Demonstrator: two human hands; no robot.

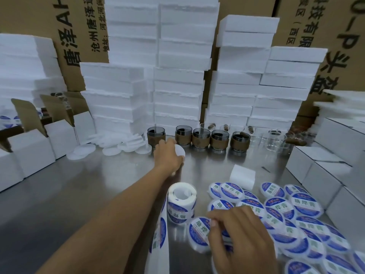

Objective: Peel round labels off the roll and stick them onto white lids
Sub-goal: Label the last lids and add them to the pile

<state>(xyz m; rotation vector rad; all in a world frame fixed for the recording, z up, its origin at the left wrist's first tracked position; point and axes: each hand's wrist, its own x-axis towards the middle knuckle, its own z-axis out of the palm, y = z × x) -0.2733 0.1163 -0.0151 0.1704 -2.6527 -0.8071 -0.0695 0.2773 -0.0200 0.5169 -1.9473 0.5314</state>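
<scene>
Label roll (pixel 180 202): one, standing on end on the steel table (pixel 79 184), hollow core up. It sits between the two hands, just left of the right hand (pixel 240 238) and well on the near side of the left hand (pixel 168 156).

Inventory:
- Cardboard cartons (pixel 39 26): brown, black printed characters, forming the back wall.
- Foam slabs (pixel 177 76): white, rectangular, ragged edges, stacked in several columns against the cartons.
- White boxes (pixel 29 151): small card boxes, brown inside the flaps, in rows at left and right.
- Dark glass cups (pixel 201 138): five in a row at the foot of the foam, each with a brown band. Clear glasses (pixel 276 143) to their right; count unclear.
- Foam block (pixel 243 176): one, loose, beyond the finished pile.
- Labelled lids (pixel 296 224): round, white rims, blue, white and green faces. They overlap in a heap at near right; upward of twenty, exact count not possible.
- Plain lids (pixel 110 149): round, white, in a loose heap left of the cups; count unclear.
- Liner strip (pixel 160 244): runs off the roll toward the near edge, carrying round labels.

Grip:
- Left hand, arm extended: fingers curled round one plain lid (pixel 180 150) just in front of the cups.
- Right hand: fingers curled on one tilted labelled lid (pixel 197 232) just beside the roll, with a fingertip on the label face.
</scene>
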